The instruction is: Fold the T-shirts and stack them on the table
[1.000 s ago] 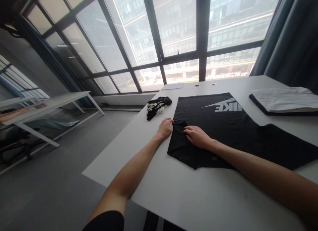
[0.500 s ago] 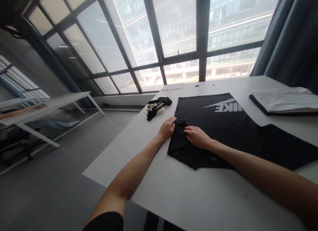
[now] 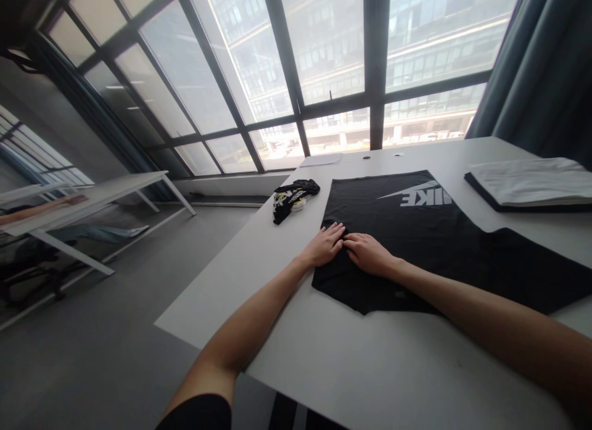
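A black T-shirt (image 3: 393, 232) with a white printed logo lies spread on the white table (image 3: 250, 282), partly folded at its near left side. My left hand (image 3: 324, 245) rests flat on the shirt's left edge, fingers stretched forward. Close beside it, my right hand (image 3: 367, 252) lies on the same cloth with its fingers extended to the left; the fingertips of the two hands nearly meet. Neither hand grips the fabric. My right forearm crosses over the lower part of the shirt and hides some of it.
A crumpled black garment with white and yellow print (image 3: 293, 198) sits on the table's left side. Folded white and black cloths (image 3: 531, 180) are stacked at the right. Paper (image 3: 321, 161) lies at the back. Another person's arm (image 3: 46, 208) rests on a table at far left.
My left hand has slid right from the shirt's edge onto the cloth, up to my right hand, and its fingers have straightened. The right hand stays nearly in place.
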`<state>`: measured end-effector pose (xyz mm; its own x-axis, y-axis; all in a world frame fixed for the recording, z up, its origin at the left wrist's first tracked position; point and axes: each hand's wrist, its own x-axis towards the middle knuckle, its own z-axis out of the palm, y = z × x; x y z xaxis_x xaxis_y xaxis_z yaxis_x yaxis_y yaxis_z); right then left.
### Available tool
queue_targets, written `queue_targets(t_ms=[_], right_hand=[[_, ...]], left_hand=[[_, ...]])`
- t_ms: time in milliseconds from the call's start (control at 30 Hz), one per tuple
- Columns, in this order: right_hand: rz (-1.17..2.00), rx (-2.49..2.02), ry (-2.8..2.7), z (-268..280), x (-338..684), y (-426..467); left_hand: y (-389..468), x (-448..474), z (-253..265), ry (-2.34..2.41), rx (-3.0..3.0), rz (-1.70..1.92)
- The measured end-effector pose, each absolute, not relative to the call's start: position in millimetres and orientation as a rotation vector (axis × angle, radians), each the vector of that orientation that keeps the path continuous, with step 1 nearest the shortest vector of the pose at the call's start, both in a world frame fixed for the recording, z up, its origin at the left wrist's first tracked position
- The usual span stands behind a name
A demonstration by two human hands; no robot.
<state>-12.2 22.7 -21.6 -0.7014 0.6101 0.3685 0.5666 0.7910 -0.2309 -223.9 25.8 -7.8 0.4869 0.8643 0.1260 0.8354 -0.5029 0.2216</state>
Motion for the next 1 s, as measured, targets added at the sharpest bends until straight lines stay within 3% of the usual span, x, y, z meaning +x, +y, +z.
queue_targets(t_ms=[267,633,1000], right_hand=[[0.204,-1.069,-2.254,-18.1,-11.7,25.6],[0.151,-1.091,-2.417,-25.9,-11.1,29.1],[0.143,-1.09,-2.429,-26.4,-9.9,29.8]], left_hand=[[27.7,-223.7,-17.2,1.502,2.603,0.166],[25.2,-223.2,-17.0,1.498,2.585,0.178],[6.8,-216.8,0.6,1.583,2.567,0.401]])
